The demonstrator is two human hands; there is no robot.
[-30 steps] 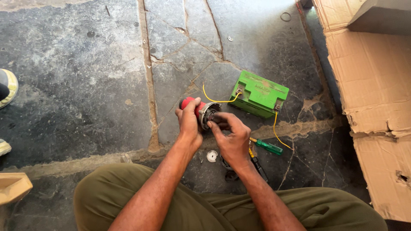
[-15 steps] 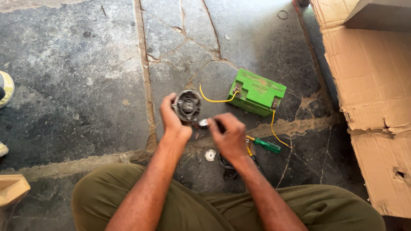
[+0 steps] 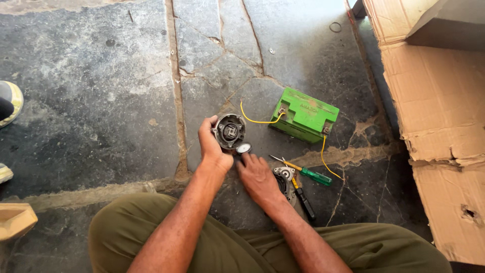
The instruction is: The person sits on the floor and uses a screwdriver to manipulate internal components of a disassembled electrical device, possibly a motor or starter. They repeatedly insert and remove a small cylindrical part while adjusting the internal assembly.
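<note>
My left hand (image 3: 212, 146) grips a round dark metal housing (image 3: 230, 131), its open face turned up toward me. My right hand (image 3: 256, 174) lies low over the stone floor with its fingertips at a small round silver cap (image 3: 243, 148) just below the housing. A green box-shaped battery (image 3: 304, 114) sits to the right, with a yellow wire (image 3: 257, 120) running from it toward the housing and another yellow wire (image 3: 327, 159) trailing down. A grey metal motor part (image 3: 284, 179) lies by my right wrist.
A green-handled screwdriver (image 3: 308, 173) and a black-handled tool (image 3: 304, 202) lie right of my right hand. Flattened brown cardboard (image 3: 439, 126) covers the right side. A shoe (image 3: 10, 103) shows at the left edge, a pale wooden block (image 3: 15, 220) at lower left.
My left hand turned the housing so its open face points up and moved it slightly left. My right hand came off it and dropped toward the floor by the silver cap.
</note>
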